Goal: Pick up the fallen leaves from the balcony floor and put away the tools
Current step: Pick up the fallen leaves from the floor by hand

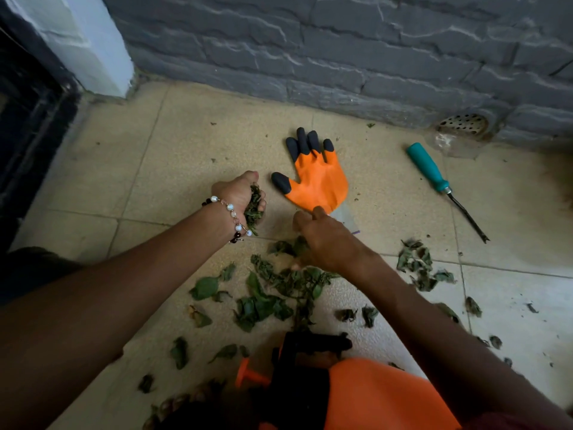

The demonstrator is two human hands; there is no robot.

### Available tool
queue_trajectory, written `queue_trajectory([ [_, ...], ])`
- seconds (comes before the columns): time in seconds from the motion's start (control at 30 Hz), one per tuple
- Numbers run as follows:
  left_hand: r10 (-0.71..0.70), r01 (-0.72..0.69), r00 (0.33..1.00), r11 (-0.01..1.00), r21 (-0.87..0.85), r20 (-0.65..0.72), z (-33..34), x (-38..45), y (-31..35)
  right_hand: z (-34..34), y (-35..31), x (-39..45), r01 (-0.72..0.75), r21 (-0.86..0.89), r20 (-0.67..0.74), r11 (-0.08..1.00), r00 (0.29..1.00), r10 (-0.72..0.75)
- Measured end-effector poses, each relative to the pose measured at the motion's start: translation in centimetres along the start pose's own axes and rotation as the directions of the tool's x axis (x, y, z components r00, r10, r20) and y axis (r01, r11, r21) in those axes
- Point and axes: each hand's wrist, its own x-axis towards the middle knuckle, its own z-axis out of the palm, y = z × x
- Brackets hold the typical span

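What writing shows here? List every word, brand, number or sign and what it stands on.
None can be read. The orange glove, the teal-handled tool, the drain cover, the wall and the bracelet show no lettering.

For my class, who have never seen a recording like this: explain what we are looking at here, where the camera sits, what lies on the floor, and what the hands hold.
There is no machine, only a person working bare-handed. The single picture comes from a camera worn on the person's head, looking down at the balcony floor. The left hand, with a beaded bracelet at its wrist, has its grip closed on a bunch of leaves. The right hand reaches down among loose leaves; whether it holds any is unclear. On the tiles lie an orange glove with black fingertips and a teal-handled tool. A drain sits by the grey wall. An orange and black object is near the bottom edge.
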Motion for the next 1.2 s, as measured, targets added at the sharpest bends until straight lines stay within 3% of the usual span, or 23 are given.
queue_trajectory([
  [0.03,0.005,-0.005,1.000,1.000,0.007,-0.008,0.0,-0.1,0.0,0.6,0.0,-1.0,0.022,0.026,0.083,0.999,0.996,-0.025],
  [0.1,0.023,-0.023,1.000,1.000,0.014,-0.017,-0.1,-0.2,0.0,0.8,0.3,-3.0,0.052,0.101,0.103,0.994,0.993,-0.062],
  [0.27,0.051,-0.051,0.998,0.999,0.017,-0.020,-0.5,0.1,-0.2,0.4,-1.1,-2.2,0.137,0.335,-0.057,0.932,0.990,-0.125],
  [0.43,0.049,-0.049,0.998,0.999,0.012,-0.032,-1.0,0.4,0.2,2.6,-2.6,-2.5,0.147,0.192,-0.104,0.970,0.986,-0.129],
  [0.5,0.054,-0.054,0.998,0.999,0.009,-0.039,-1.2,0.4,0.2,3.2,-2.9,-2.8,0.176,0.188,-0.188,0.966,0.972,-0.141],
  [0.63,0.060,-0.060,0.996,0.998,0.007,-0.062,-1.9,0.5,0.4,3.6,-2.6,-2.2,0.264,0.273,-0.339,0.925,0.926,-0.165],
  [0.73,0.050,-0.050,0.995,0.999,-0.002,-0.082,-2.5,0.9,0.9,2.8,-1.8,-1.5,0.261,0.425,-0.296,0.867,0.945,-0.139],
  [0.77,0.045,-0.046,0.995,0.999,-0.010,-0.088,-2.8,1.0,1.2,2.4,-1.5,-1.4,0.204,0.563,-0.250,0.801,0.966,-0.070],
  [0.8,0.037,-0.039,0.995,0.999,-0.023,-0.090,-3.0,1.2,1.4,1.8,-1.4,-1.3,0.104,0.759,-0.158,0.642,0.987,0.026],
  [0.83,0.024,-0.028,0.996,0.999,-0.039,-0.086,-3.2,1.4,1.5,1.2,-1.5,-1.3,0.004,0.925,-0.042,0.380,0.995,0.092],
  [0.87,0.008,-0.012,0.997,0.998,-0.057,-0.075,-3.3,1.4,1.6,0.6,-1.5,-1.2,-0.073,0.991,0.060,0.108,0.991,0.116],
  [0.9,-0.013,0.008,0.998,0.997,-0.079,-0.063,-3.5,1.4,1.7,0.1,-1.5,-1.2,-0.100,0.990,0.111,-0.099,0.987,0.117],
  [0.93,-0.039,0.033,0.998,0.994,-0.108,-0.049,-3.5,1.2,1.7,-0.5,-1.5,-1.2,-0.098,0.969,0.128,-0.227,0.985,0.119],
  [1.07,-0.122,0.125,0.992,0.955,-0.271,0.028,-3.6,-0.7,2.6,-3.2,-3.5,-1.7,-0.011,0.845,0.088,-0.534,0.989,0.118],
  [1.2,-0.108,0.114,0.993,0.937,-0.331,0.037,-3.6,-4.9,5.1,-5.7,-7.7,-3.0,0.027,0.740,0.081,-0.673,0.988,0.130],
])
